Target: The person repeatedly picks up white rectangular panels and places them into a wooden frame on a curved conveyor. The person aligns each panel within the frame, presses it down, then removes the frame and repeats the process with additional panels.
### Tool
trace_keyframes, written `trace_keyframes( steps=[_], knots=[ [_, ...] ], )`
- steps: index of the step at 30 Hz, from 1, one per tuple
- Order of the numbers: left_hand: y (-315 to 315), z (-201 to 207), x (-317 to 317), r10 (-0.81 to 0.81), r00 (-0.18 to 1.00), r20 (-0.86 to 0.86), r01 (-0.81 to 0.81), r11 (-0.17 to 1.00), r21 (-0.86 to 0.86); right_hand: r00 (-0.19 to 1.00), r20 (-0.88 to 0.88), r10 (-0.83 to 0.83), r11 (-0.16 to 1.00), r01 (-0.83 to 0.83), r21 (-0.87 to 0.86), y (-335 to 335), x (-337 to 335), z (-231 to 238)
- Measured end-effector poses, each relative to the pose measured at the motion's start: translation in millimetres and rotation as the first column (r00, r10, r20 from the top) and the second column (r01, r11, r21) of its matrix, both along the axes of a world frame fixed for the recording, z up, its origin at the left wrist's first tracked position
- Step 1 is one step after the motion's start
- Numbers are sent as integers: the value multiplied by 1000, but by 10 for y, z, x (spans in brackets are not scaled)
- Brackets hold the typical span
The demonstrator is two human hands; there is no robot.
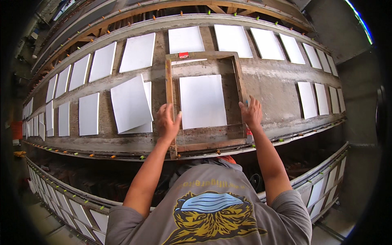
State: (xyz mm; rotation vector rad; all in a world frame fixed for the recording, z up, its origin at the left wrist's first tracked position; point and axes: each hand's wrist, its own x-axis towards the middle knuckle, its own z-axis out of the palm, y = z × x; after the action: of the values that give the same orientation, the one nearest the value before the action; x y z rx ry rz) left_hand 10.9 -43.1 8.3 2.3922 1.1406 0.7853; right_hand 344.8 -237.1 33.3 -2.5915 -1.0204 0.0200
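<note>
A rectangular wooden frame [240, 77] lies on the long table in front of me, around a white panel [203, 102]. My left hand [167, 123] grips the frame's left rail, thumb on the inner side and fingers outside. On the opposite rail, my right hand [252, 113] holds the frame with its thumb toward the opening and its fingers along the outer side. A bit of red tape [183, 55] sits on the far rail. Whether a mesh is stretched across the frame I cannot tell. Left of it, a tilted white panel [130, 104] overlaps another one.
Two rows of white panels [137, 52] run along the grey-brown table [277, 92]. Orange and green pegs [113, 156] line its edges. Another panel-covered table [81, 212] stands behind me, and more long tables [94, 20] lie beyond the far edge.
</note>
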Motion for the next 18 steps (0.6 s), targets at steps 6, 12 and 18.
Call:
trace_keyframes(
  steps=[6, 12, 18],
  knots=[
    [-58, -291, -225, 212, 977, 2, -189, 875, -446, 980, -153, -126, 990, 114, -82, -202, -50, -145],
    [-73, -359, -203, 188, 978, -91, -209, 864, -458, 970, -202, -134, 967, 84, -240, -251, -129, -142],
    [-84, -313, -200, 190, 965, -181, -255, 845, -470, 986, -139, -89, 972, 56, -230, -211, -124, -143]
  ],
)
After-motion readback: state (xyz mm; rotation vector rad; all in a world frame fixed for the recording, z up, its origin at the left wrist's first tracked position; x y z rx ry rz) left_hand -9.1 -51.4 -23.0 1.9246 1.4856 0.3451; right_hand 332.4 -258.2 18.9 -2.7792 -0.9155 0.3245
